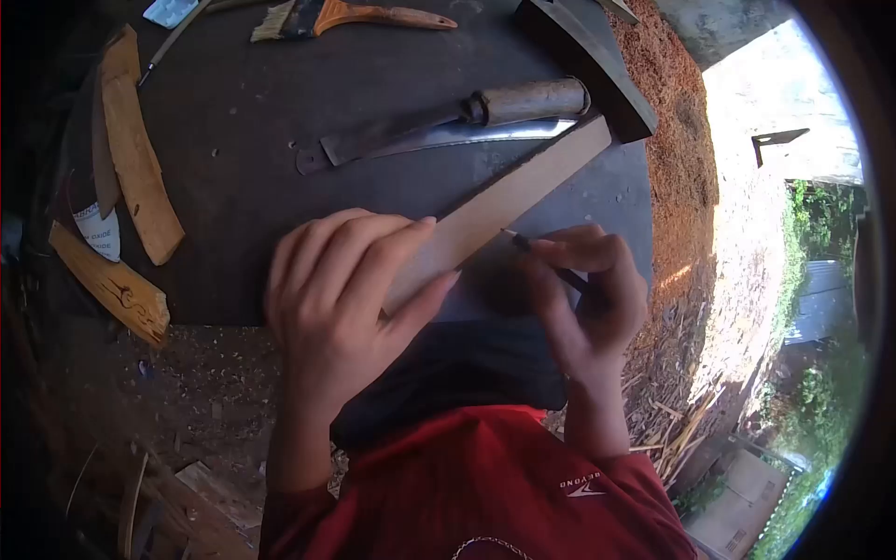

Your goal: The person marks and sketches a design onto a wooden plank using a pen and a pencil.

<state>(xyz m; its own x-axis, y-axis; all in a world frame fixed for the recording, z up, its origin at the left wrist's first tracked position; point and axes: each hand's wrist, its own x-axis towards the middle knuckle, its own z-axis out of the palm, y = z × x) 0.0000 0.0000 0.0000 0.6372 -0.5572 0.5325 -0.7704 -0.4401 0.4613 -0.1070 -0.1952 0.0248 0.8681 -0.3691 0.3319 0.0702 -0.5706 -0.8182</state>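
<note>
A straight, pale wooden piece (523, 191) lies slantwise near the table's front edge. My left hand (341, 280) grips its near end, fingers over the far side and thumb along the near side. Between the thumb and fingers of my right hand (593, 299) is a thin dark pencil (522, 242), its tip at the near edge of the wood. Just beyond the wood, a chisel (532, 100) with a worn wooden handle rests beside a shiny metal blade (457, 137). The far end of the wood lies close to a long dark block (593, 65).
A paintbrush (373, 15) lies at the table's far side. Curved wood offcuts (138, 163), another offcut (117, 287) and a printed sandpaper scrap (99, 231) are at the left. Reddish sawdust (677, 121) covers the ground right of the dark table (243, 196).
</note>
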